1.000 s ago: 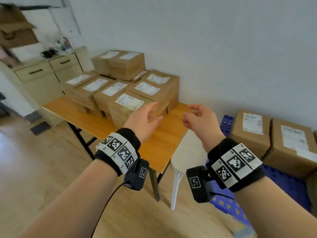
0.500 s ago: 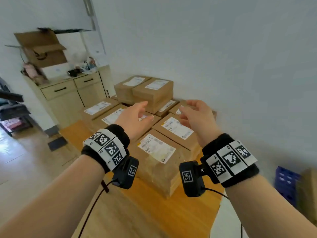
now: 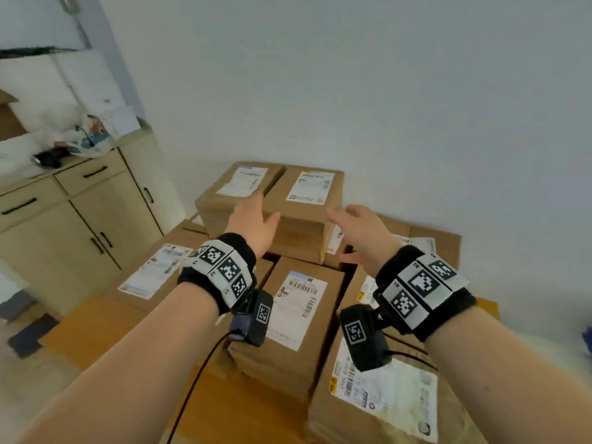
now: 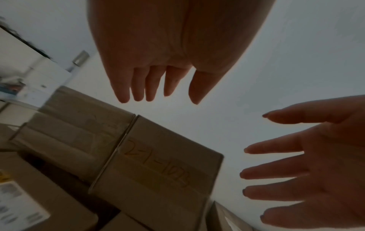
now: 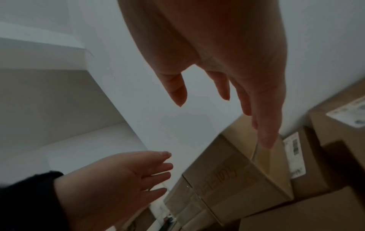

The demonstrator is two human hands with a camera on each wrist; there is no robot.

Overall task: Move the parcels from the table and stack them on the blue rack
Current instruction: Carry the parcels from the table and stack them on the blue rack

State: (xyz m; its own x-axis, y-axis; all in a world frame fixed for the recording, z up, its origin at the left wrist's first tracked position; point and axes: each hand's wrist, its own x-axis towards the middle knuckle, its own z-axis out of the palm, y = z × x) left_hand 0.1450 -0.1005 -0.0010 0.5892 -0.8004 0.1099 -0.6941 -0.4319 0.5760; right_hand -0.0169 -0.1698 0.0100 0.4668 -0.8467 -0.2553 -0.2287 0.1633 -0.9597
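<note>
Several brown cardboard parcels with white labels lie stacked on the wooden table (image 3: 96, 322). Two sit on top at the back. The right one (image 3: 304, 216) has handwritten numbers on its front (image 4: 158, 170) (image 5: 227, 179). My left hand (image 3: 261, 216) is open with straight fingers (image 4: 154, 87) at that parcel's near left corner. My right hand (image 3: 352, 230) is open and spread (image 5: 227, 93) by its right side. Neither hand grips it; whether either touches it is unclear.
The second top parcel (image 3: 237, 193) lies left of it. Lower parcels (image 3: 298, 318) fill the table below my wrists. A beige cabinet (image 3: 80, 225) with clutter on top stands at the left. The white wall is close behind. A sliver of blue (image 3: 587, 338) shows at the right edge.
I have come closer to the table. Both hands have reached forward over the lower parcels to the top rear parcel and have spread apart to either side of it.
</note>
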